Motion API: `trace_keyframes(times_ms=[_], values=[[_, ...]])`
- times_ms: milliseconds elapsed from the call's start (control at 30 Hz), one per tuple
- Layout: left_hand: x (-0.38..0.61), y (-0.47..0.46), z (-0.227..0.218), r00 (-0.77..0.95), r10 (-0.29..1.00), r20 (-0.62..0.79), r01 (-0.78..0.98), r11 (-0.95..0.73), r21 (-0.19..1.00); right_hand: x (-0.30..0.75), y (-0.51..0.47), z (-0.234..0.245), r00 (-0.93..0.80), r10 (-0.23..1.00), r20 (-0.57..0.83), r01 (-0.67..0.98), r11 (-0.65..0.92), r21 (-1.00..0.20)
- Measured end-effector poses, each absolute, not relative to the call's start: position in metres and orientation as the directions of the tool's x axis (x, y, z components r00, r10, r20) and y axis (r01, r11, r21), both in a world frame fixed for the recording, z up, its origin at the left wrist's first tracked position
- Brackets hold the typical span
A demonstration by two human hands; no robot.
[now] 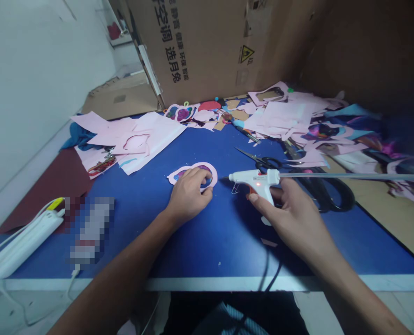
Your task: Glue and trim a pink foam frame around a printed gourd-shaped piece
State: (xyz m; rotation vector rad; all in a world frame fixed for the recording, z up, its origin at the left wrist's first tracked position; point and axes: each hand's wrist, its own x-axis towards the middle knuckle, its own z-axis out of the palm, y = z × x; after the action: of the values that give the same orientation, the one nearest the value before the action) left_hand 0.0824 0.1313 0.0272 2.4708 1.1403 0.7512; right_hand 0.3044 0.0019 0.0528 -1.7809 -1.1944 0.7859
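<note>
A pink-rimmed paper cutout with a purple and blue inside lies on the blue table. My left hand rests over it with curled fingers, thumb and forefinger at its right part, hiding much of its middle. In my right hand is a white hot glue gun, gripped by its handle. Its dark nozzle points left, just short of the cutout's right edge. A small red light glows on its body, and a long clear glue stick sticks out of its back.
Scissors with open blades lie beyond the glue gun, and large black handles right of it. Pink paper sheets and scraps pile up before a cardboard box. A white power strip sits at left; a cord hangs over the front edge.
</note>
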Motion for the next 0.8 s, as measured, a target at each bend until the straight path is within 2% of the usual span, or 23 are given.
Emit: trace_keyframes(times_ms=[100,267,800], values=[[0.081,0.131,0.028,0.541,0.773,0.331,0.596,-0.630,0.498,0.302,0.006,0.056,0.376,0.923,-0.075,0.391,-0.231,-0.891],[0.081,0.132,0.025,0.545,0.764,0.346,0.591,-0.643,0.487,0.299,0.012,0.056,0.358,0.932,-0.046,0.371,-0.187,-0.909],[0.082,0.128,0.025,0.533,0.772,0.347,0.601,-0.634,0.486,0.295,0.019,0.054,0.352,0.936,-0.001,0.435,-0.164,-0.886]])
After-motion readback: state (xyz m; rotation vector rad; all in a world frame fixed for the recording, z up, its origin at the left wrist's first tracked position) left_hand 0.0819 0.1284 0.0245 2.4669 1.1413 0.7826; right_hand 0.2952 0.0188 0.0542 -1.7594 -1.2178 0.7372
